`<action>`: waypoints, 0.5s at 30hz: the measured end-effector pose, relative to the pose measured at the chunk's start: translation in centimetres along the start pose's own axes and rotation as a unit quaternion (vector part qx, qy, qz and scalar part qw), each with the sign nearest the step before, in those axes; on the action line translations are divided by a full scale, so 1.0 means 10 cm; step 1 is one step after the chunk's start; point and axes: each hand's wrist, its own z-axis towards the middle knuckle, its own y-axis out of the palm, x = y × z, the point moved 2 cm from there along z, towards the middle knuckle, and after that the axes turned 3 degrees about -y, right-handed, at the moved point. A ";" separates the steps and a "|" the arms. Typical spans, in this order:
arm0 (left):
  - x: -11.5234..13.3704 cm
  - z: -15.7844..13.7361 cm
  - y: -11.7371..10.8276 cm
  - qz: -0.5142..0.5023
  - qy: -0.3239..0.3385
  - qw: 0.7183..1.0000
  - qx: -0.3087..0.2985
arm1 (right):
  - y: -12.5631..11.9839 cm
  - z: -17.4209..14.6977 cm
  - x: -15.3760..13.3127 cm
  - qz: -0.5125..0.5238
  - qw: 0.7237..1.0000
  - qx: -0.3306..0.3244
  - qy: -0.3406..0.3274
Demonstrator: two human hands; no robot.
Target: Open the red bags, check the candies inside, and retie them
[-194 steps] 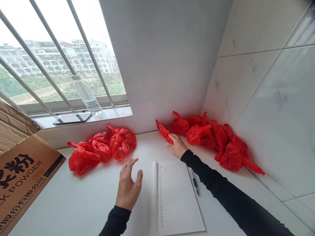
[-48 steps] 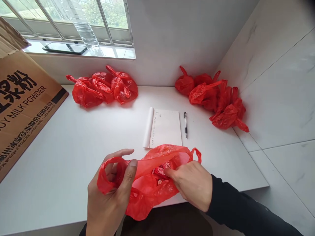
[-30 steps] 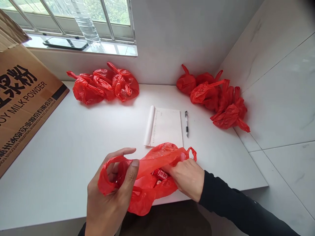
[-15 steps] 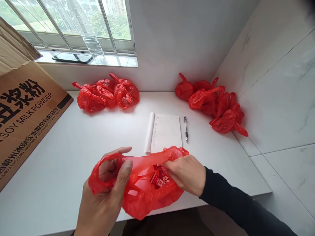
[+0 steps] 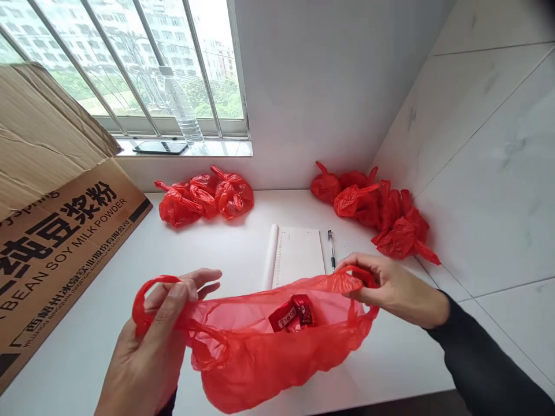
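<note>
Left grip (image 5: 150, 341), right grip (image 5: 392, 286) on open bag (image 5: 269, 367), white table (image 5: 203, 248), barred window (image 5: 118, 65)

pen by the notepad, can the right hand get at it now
Probably yes: the pen lies near the right hand, its upper part uncovered, though that hand would first have to release the bag.

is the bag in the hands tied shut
No, the bag is spread open between the left hand and the right hand, showing red packets inside.

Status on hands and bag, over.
Left hand, right hand: gripping bag at opposite handles. Bag open, red packets inside. Bag hides notebook's near end.
</note>
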 end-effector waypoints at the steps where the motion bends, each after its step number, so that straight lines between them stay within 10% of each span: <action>1: 0.09 0.01 0.02 -0.047 -0.008 0.999 -0.017 | -0.09 -0.04 -0.14 0.038 0.999 0.014 -0.014; 6: 0.43 0.07 0.23 -0.117 -0.033 0.978 -0.167 | -0.29 -0.11 -0.80 0.115 0.982 0.075 -0.131; 15: 0.55 -0.07 0.85 0.237 0.078 0.906 -0.343 | 0.46 0.23 -1.41 -0.027 0.928 0.026 -0.371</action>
